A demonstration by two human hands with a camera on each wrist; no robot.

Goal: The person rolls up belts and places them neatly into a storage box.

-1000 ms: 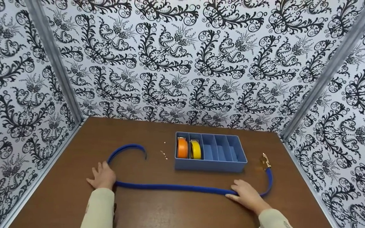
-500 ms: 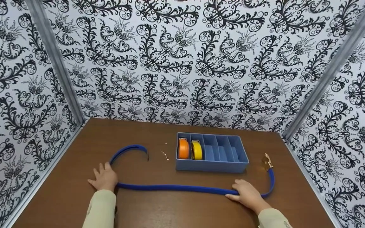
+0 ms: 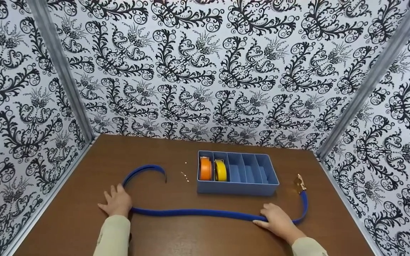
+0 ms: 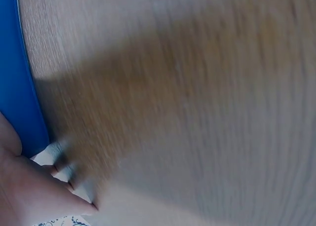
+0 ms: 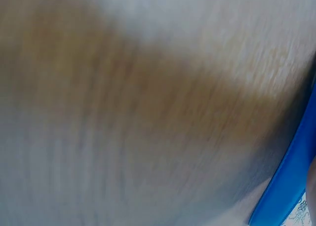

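A long blue belt (image 3: pixel 198 212) stretches across the brown table, standing on its edge, with a gold-coloured buckle (image 3: pixel 300 184) at the right end. Its left end curls back in a hook. My left hand (image 3: pixel 118 202) rests over the belt with fingers spread on the tabletop; the left wrist view has the belt (image 4: pixel 22 88) right beside the hand. My right hand (image 3: pixel 278 218) holds the belt short of the buckle, thumb on the near side and fingers on the far side. Only a sliver of that hand shows in the right wrist view, against the belt (image 5: pixel 289 179).
Behind the belt stands a blue divided box (image 3: pixel 237 187). A rolled orange belt (image 3: pixel 205 169) and a rolled yellow belt (image 3: pixel 220 170) sit in its two left compartments. Small light specks (image 3: pixel 185 176) lie left of the box. Patterned walls (image 3: pixel 205 71) enclose the table.
Both hands stay in place on the belt. The stretch between them sags into a slightly wavier line. The head view shifts a little.
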